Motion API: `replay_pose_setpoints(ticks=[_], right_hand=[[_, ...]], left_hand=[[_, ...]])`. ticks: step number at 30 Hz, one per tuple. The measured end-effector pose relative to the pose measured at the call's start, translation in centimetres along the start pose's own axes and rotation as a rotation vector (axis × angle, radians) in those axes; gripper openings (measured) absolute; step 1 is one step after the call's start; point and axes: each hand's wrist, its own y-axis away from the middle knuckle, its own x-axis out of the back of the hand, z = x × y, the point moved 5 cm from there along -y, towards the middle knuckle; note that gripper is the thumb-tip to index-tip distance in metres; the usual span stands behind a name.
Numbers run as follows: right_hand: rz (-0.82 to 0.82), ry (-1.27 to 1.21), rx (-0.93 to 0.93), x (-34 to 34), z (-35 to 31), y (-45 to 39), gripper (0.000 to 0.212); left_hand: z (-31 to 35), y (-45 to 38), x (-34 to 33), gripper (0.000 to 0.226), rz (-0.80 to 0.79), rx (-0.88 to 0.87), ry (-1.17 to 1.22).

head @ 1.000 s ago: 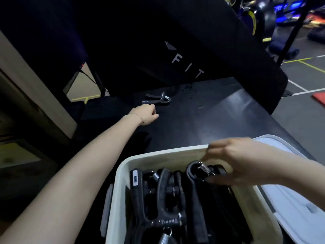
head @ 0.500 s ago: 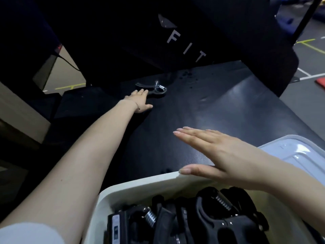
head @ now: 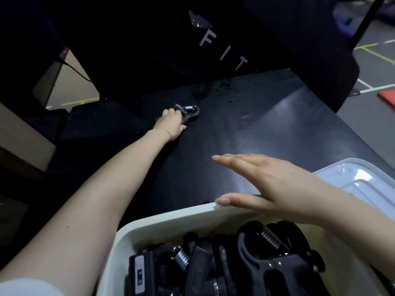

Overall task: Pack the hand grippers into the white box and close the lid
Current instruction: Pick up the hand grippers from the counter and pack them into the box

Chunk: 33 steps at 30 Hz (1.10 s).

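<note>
The last loose hand gripper lay at the far side of the dark table, well apart from the white box at the near edge, and the left hand had its fingers curled over the gripper's handles, apparently grasping it, though whether it was lifted off the surface could not be told. Judged by its look, this was a stiff, fairly dense piece: hard black plastic arms joined by a steel coil spring, unlikely to flex or break, smooth but shaped for the palm. The handles, taken together, seemed the sound place to hold; the spring end offered little purchase and could pinch. The right hand hovered flat and released, grasping nothing, over the box's far rim. Inside the box the packed grippers sat crowded, handles and springs upright, so free room looked scarce and the newcomer would probably need wedging. The lid lay off, just right of the box. A dark padded backrest lettered FIT rose beyond the table. Between the far gripper and the box, only the hovering right hand stood near the path.
</note>
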Motion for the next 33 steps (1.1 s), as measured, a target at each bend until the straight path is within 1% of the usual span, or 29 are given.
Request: replay_pose_setpoints(ticks=[2,4,8,10,13,16,18,20,22,24,27,28,30,33], right_hand=[[0.021,0.022,-0.009,0.1,-0.1,0.0,0.084],[0.063,0.037,-0.007,0.4,-0.3,0.2,0.086],[0.117,0.113,0.021,1.0,-1.1,0.6,0.086],[0.148,0.165,0.027,1.4,-1.4,0.8,0.082],[0.264,0.225,0.041,1.6,-1.4,1.5,0.069],[0.309,0.217,0.01,2.1,-1.4,2.7,0.066],[0.394,0.187,-0.023,3.0,-1.4,3.9,0.063],[0.46,0.151,-0.081,4.1,-1.3,5.1,0.069],[0.518,0.179,-0.102,5.1,-1.6,6.1,0.078],[0.561,0.206,-0.089,6.0,-2.2,6.9,0.087],[0.668,0.179,-0.041,7.0,-3.6,8.0,0.099],[0.707,0.169,-0.023,7.3,-4.1,8.4,0.098],[0.785,0.146,0.026,7.9,-5.0,9.4,0.091],[0.823,0.112,0.061,8.3,-5.6,10.4,0.08]], left_hand=[[0.1,1.1,0.2,0.046,-0.061,0.045,0.049],[0.4,2.5,0.8,0.042,-0.112,0.051,0.058],[1.6,6.5,3.2,0.038,-0.143,0.023,0.129],[2.4,8.7,4.9,0.034,-0.122,-0.008,0.16],[3.6,12.0,8.3,0.029,-0.047,-0.069,0.229],[5.0,15.4,12.6,0.025,0.045,-0.137,0.312],[5.8,17.6,15.3,0.025,0.105,-0.183,0.377],[6.8,19.8,17.8,0.027,0.12,-0.212,0.524],[8.0,22.1,19.5,0.027,0.075,-0.233,0.797],[9.2,24.5,20.5,0.028,0.042,-0.25,1.013],[10.7,27.3,20.8,0.026,-0.026,-0.263,1.26],[11.2,28.1,20.8,0.026,-0.052,-0.262,1.338],[11.9,29.4,20.8,0.025,-0.08,-0.239,1.448],[12.2,30.8,19.9,0.026,-0.079,-0.169,1.499]])
